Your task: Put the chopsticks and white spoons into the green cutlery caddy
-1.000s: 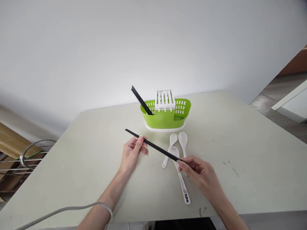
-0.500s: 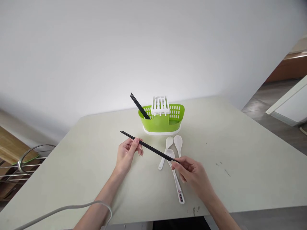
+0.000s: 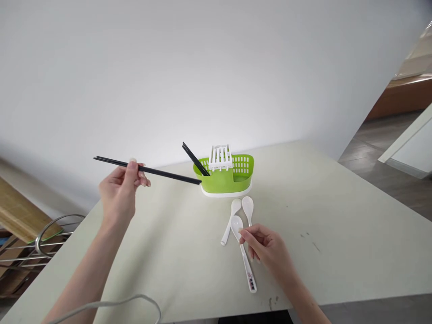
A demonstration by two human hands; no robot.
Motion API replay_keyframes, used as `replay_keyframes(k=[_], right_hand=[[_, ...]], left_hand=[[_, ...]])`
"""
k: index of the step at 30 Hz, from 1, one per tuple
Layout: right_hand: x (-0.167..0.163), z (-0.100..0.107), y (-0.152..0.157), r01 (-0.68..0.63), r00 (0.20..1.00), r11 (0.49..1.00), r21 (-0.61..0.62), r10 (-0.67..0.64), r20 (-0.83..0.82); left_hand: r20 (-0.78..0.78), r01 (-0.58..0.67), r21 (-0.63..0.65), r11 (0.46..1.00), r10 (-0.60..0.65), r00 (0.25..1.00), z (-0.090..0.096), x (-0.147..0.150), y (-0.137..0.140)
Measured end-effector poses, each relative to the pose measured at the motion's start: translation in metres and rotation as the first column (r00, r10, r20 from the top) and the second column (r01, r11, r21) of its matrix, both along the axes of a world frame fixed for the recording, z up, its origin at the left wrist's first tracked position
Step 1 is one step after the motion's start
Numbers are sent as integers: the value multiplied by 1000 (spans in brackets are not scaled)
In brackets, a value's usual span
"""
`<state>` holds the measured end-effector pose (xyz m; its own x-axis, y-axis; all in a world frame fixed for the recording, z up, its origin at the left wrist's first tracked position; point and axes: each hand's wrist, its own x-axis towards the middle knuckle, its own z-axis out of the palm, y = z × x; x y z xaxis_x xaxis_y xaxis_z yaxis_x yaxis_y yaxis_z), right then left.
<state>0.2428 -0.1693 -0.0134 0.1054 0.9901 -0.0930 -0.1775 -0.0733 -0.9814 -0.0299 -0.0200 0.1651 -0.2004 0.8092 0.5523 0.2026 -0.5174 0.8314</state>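
Black chopsticks point(image 3: 168, 173): up in my left hand, lying across it. The thin ends poke out at 9 o'clock. The thick ends reach far out at 3 o'clock and dip a bit.
Left hand point(image 3: 119, 191): pinched tight on the chopsticks, thumb on top, fingers curled under.
Left arm: comes in from 7 o'clock, lifted off the table point(image 3: 337, 252). A gray cord point(image 3: 116, 302) runs across it.
Right hand point(image 3: 268, 245): fingers curled, thumb and pointer close. I cannot tell if the tips press together or touch a spoon.
Right arm: comes in from 5 o'clock, low over the table.
White spoons point(image 3: 237, 223): three, on the table, around 10 o'clock from my right hand, which hides part of one.
Green basket point(image 3: 216, 184): at 3 o'clock from my left hand. I cannot tell if the thick ends touch it.
More chopsticks point(image 3: 195, 159): leaning in the basket, tops toward 10 o'clock.
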Motion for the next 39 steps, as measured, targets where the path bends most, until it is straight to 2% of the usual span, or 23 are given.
replay_keyframes(k=[3,7,19,24,31,39], right_hand=[[-1,-1,1,-4,1000,1000,9,4,-19],[-2,-1,1,-3,1000,999,32,3,-17],[-3,-6,4,5,999,997,72,-3,-33],[-4,-9,6,-8,999,997,81,12,-47],[-5,-10,6,-11,999,996,87,13,-30],[-5,-13,7,0,1000,996,89,1,-12]], left_hand=[[-44,-55,45,998,57,997,20,2,12],[-191,-87,9,996,87,978,26,11,29],[-459,-140,-215,967,27,888,-2,50,81],[-529,-148,-266,952,-16,848,-14,60,90],[-551,-160,-346,925,-62,832,-29,68,98],[-666,-223,-373,900,-93,740,-38,71,108]])
